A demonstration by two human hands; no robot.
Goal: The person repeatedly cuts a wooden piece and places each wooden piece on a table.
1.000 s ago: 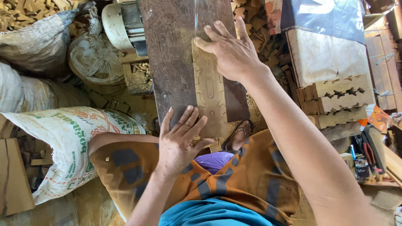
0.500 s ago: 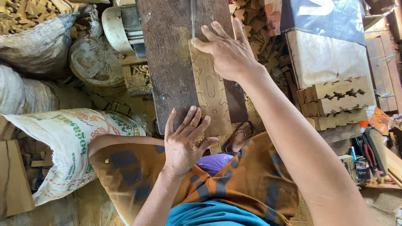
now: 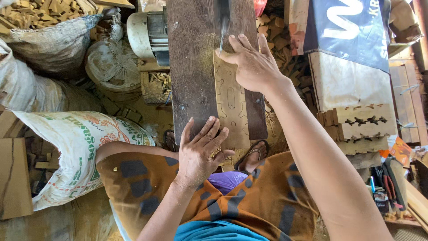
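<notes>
Hands, left (image 3: 200, 151) and right (image 3: 252, 64), press flat, fingers spread, on thin, stiff, probably breakable fretwork panel (image 3: 229, 102) beside saw blade (image 3: 221, 38).

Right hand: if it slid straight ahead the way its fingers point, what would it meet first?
The right hand points up the dark saw table; its fingertips already sit beside the thin blade, probably met first, though depth is unclear.
</notes>
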